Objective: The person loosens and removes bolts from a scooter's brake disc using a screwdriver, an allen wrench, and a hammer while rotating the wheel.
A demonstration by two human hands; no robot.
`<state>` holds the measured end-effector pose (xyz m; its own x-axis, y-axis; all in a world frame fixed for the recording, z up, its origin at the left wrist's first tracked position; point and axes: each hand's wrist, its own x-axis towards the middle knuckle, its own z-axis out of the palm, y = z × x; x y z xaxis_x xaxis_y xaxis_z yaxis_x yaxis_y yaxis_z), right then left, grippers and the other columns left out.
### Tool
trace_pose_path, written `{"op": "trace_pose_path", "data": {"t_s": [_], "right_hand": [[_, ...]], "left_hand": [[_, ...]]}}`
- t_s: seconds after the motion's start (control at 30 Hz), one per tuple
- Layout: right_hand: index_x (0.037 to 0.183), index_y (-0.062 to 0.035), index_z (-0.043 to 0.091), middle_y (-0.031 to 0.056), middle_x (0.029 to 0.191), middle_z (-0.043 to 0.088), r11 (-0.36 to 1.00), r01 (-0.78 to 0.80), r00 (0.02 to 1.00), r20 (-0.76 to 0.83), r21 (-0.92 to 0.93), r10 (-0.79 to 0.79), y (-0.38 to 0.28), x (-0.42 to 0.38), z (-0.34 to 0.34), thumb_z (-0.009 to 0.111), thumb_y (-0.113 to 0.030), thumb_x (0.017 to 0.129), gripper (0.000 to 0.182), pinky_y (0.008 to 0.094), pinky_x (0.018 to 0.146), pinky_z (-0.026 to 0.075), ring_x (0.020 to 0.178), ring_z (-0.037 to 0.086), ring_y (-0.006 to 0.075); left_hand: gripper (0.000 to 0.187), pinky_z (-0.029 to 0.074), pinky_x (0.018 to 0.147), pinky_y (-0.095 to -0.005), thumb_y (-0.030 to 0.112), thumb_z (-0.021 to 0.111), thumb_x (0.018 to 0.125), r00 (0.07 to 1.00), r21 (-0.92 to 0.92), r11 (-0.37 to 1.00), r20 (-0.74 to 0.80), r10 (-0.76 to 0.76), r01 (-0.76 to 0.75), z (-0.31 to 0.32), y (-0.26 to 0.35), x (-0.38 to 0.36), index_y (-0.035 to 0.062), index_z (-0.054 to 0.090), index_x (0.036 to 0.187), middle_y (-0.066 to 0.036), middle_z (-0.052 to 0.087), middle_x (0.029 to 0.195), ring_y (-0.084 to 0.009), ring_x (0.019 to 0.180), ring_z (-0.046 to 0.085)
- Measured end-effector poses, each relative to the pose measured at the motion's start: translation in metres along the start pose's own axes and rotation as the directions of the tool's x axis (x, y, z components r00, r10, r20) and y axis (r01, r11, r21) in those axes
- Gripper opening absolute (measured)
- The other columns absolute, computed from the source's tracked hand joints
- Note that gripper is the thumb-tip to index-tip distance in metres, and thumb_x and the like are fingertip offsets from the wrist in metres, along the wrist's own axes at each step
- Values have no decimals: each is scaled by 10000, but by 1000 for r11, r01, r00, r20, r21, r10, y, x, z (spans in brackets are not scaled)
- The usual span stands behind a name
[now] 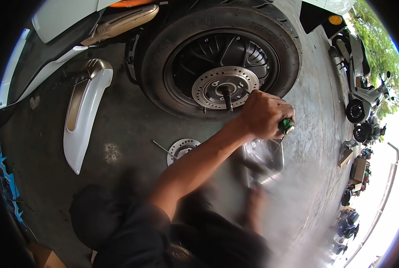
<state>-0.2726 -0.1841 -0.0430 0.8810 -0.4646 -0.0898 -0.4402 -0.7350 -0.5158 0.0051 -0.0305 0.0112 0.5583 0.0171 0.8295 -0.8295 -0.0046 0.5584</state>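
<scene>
My left hand [268,115] is wrapped round a green-handled tool [286,126], whose butt sticks out below the fist; its working end is hidden. The fist is right beside a drilled brake disc [199,91] on the hub of a scooter wheel [157,85]. A dark axle [227,98] juts from the disc's centre. Below the fist is a clear plastic bag [264,156], smeared by motion. My right hand [256,198] is a blur at the bag's lower edge, its fingers not distinct. A second brake disc [175,149] lies on the floor, partly behind my left forearm.
A thin metal rod [162,147] lies against the loose disc. On the floor at left rests a white and gold body panel [81,125]. Scooter bodywork [61,49] overhangs the upper left. Parked scooters [358,98] and cardboard boxes [358,169] line the right side.
</scene>
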Motion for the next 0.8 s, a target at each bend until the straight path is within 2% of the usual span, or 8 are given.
{"op": "trace_pose_path", "data": {"t_s": [0.07,0.13,0.2,0.27,0.47,0.63,0.73,0.8], "right_hand": [[935,10,579,59,635,533,996,54,997,-61,67,-50,-19,18,-38,509,-378,1029,406,330,514,389,543,505,149],[959,-4,552,16,637,499,939,-44,988,-126,341,92,-106,29,-82,479,-418,1037,428,269,479,348,523,451,86],[1015,-14,526,-23,645,469,858,156,978,-198,490,-64,-111,36,-97,467,-450,1036,440,222,469,318,513,397,48],[1033,-13,519,-29,651,463,840,259,948,-290,477,-128,-139,44,-92,470,-459,1033,448,218,466,313,507,381,46],[1047,72,504,138,688,616,821,552,793,-210,-147,-572,-143,61,-90,479,-193,1018,268,343,487,439,515,583,204],[1098,46,527,51,655,563,927,327,943,-131,184,-306,-186,48,-123,502,-271,1031,325,262,475,414,486,525,161],[1072,38,525,73,683,497,748,630,705,-558,207,-439,-194,36,-187,459,-275,1017,325,301,571,399,585,475,191],[1055,32,524,88,701,452,411,881,449,-684,234,-575,-197,20,-256,430,-279,1008,328,327,636,389,651,442,211]], "left_hand": [[114,437,461,-352,106,687,646,1000,-4,1000,-1,-13,13,-1,-1,1,141,584,611,-23,573,558,-239,509,604],[109,448,468,-352,112,692,643,1000,-15,1000,2,-24,24,0,-1,1,142,589,618,-23,582,566,-240,522,617],[101,471,485,-353,125,703,647,999,8,999,6,-42,42,3,-2,1,141,603,644,-22,607,592,-235,549,641],[99,487,499,-356,129,708,648,999,2,999,-2,-45,45,3,-3,2,140,612,672,-16,624,611,-235,576,657],[226,500,510,-353,225,771,599,995,131,991,90,-44,32,4,-7,-5,132,608,724,-34,639,658,-254,617,672],[164,499,499,-360,189,752,619,997,34,997,-21,-69,69,7,-4,5,141,613,692,-21,641,630,-244,585,669],[115,484,476,-371,166,732,643,989,26,993,-98,-113,116,2,-2,8,155,619,662,-10,643,604,-224,549,663],[129,475,467,-368,190,746,643,991,101,986,-19,-132,133,6,-4,5,161,624,671,-11,644,611,-220,549,660]]}}
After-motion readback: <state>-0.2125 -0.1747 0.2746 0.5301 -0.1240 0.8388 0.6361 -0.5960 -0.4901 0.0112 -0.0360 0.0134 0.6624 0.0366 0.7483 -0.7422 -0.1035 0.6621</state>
